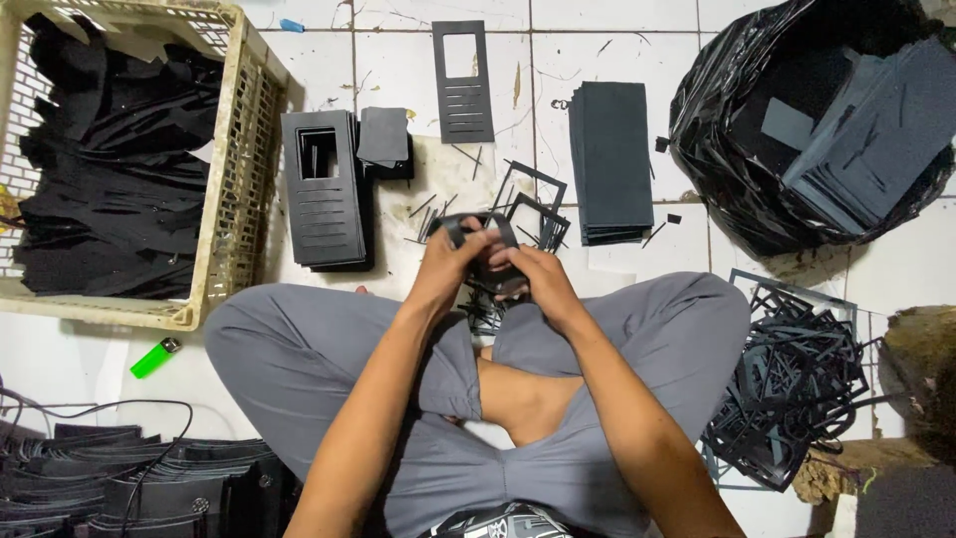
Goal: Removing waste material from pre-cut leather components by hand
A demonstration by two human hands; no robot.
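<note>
Black die-cut sheet [476,231] sits between both hands above the crossed legs, bent into a curve. Left hand [450,261] grip clamped on its left edge, right hand [530,282] grip clamped on the lower right part. Risks, judged: the thin frame could tear if bent or pulled too hard; punched-out strips could drop into the scrap pieces [468,209] on the floor and get mixed. Finished stack [324,189] and blank stack [610,159] lie just ahead; a loose elbow could knock them. Crate [239,159] at left.
</note>
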